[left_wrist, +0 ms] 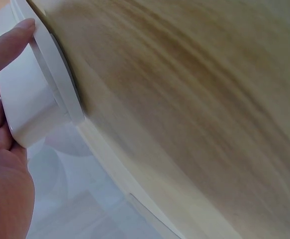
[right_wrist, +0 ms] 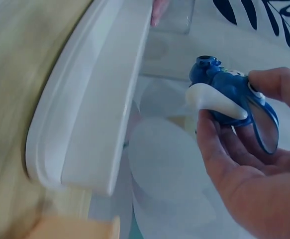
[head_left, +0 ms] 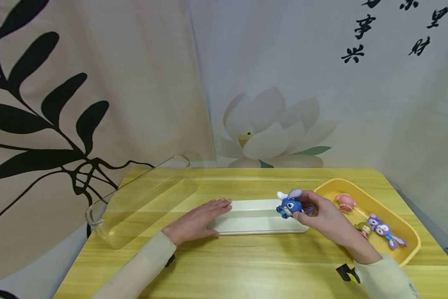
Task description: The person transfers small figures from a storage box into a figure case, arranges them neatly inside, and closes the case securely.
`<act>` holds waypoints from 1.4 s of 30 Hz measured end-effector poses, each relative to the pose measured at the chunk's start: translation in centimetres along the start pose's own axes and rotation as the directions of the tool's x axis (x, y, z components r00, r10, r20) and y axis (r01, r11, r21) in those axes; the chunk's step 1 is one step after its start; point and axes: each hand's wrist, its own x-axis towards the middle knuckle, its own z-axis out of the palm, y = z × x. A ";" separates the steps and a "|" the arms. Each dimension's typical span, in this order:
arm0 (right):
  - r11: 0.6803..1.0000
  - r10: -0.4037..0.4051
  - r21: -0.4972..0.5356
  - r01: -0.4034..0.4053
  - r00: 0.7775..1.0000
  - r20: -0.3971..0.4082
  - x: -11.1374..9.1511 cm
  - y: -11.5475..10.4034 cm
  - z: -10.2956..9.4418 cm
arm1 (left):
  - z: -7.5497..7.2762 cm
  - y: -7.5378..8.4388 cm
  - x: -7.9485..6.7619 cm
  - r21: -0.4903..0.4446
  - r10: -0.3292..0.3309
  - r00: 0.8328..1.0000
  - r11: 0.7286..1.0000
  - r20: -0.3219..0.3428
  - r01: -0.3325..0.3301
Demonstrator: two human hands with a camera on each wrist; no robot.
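A blue long-eared toy figurine (head_left: pixel 290 205) is held by my right hand (head_left: pixel 326 218), pinched between thumb and fingers above the right end of a white stepped stand (head_left: pixel 253 226). In the right wrist view the figurine (right_wrist: pixel 224 87) shows a white, horn-shaped part and a large ear; the figurine is apart from the stand (right_wrist: pixel 100 94). My left hand (head_left: pixel 203 220) grips the stand's left end. In the left wrist view its thumb presses on the near edge of the stand (left_wrist: pixel 28 92), with the other fingers around the far side.
A yellow tray (head_left: pixel 328 186) on the right holds a pink figurine (head_left: pixel 345 203), a green-haired figurine (head_left: pixel 363 228) and purple long-eared figures (head_left: pixel 385 231). On the left lies a clear plastic cover (head_left: pixel 149 199), reaching the edge of the wooden table (head_left: pixel 224 270). Printed curtains hang behind.
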 end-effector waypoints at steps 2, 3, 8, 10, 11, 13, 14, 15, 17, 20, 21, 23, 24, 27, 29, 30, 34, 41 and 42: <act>1.000 -0.002 0.022 0.002 1.000 0.014 0.4 -0.1 0.9 | 0.0 0.0 0.0 0.002 -0.001 1.000 1.000 0.001 0.001; 1.000 -0.003 0.027 0.002 1.000 0.023 0.6 -0.1 1.3 | 0.0 0.0 0.0 0.005 -0.002 1.000 1.000 0.001 0.002; 1.000 -0.015 -0.022 0.017 0.997 0.069 1.9 -0.4 3.3 | 0.0 -0.2 0.1 0.012 -0.009 1.000 1.000 0.000 0.009; 0.999 -0.017 -0.037 0.020 0.996 0.087 2.3 -0.5 4.0 | -0.1 -0.3 0.1 0.004 -0.009 1.000 1.000 -0.001 0.009; 0.999 -0.019 -0.040 0.022 0.995 0.095 2.5 -0.6 4.3 | -0.1 -0.3 0.1 -0.002 -0.009 1.000 1.000 -0.001 0.009; 0.998 -0.032 -0.048 0.038 0.994 0.109 2.9 -0.6 4.8 | -0.1 -0.4 0.1 -0.012 -0.011 1.000 1.000 -0.002 0.011; 0.998 -0.038 -0.050 0.044 0.993 0.112 3.0 -0.6 5.1 | -0.1 -0.4 0.2 -0.020 -0.009 1.000 1.000 -0.007 0.009; 0.997 -0.048 -0.052 0.054 0.992 0.116 3.2 -0.6 5.3 | -0.1 -0.4 0.2 -0.028 -0.008 1.000 1.000 -0.011 0.008; 0.995 -0.066 -0.060 0.074 0.990 0.124 3.5 -0.6 5.8 | 0.0 -0.5 0.2 -0.043 -0.013 1.000 0.999 -0.014 0.013; 0.994 -0.081 -0.064 0.090 0.988 0.134 3.9 -0.7 6.5 | 0.1 -0.5 0.2 -0.065 -0.025 1.000 0.998 -0.014 0.024; 0.993 -0.085 -0.066 0.095 0.987 0.138 4.0 -0.7 6.7 | 0.2 -0.5 0.2 -0.066 -0.031 0.999 0.997 -0.009 0.031; 0.993 -0.084 -0.070 0.094 0.986 0.142 4.2 -0.7 7.1 | 0.1 -0.5 0.1 -0.059 -0.039 0.999 0.998 -0.003 0.039; 0.993 -0.081 -0.070 0.092 0.986 0.144 4.3 -0.8 7.3 | 0.1 -0.4 0.1 -0.047 -0.036 0.999 0.998 -0.003 0.036; 0.994 -0.073 -0.075 0.085 0.986 0.150 4.6 -0.8 7.7 | 0.0 -0.4 0.0 -0.006 -0.028 1.000 1.000 -0.006 0.028; 0.994 -0.071 -0.072 0.083 0.985 0.155 4.7 -0.8 8.0 | -0.1 -0.4 -0.2 -0.001 -0.027 1.000 1.000 -0.013 0.027; 0.994 -0.073 -0.068 0.084 0.985 0.158 4.8 -0.8 8.1 | -0.2 -0.5 -0.3 0.000 -0.030 0.999 1.000 -0.014 0.030; 0.993 -0.091 -0.063 0.103 0.981 0.170 5.1 -0.8 8.5 | -0.4 -0.7 -0.8 -0.016 -0.061 0.998 0.998 -0.009 0.061; 0.993 -0.090 -0.057 0.104 0.973 0.212 5.7 -1.3 9.4 | 0.0 -0.9 -1.4 -0.026 -0.089 0.996 0.996 0.014 0.089; 0.993 -0.089 -0.056 0.104 0.972 0.218 5.8 -1.4 9.5 | 0.0 -0.9 -1.4 -0.026 -0.087 0.996 0.996 0.017 0.087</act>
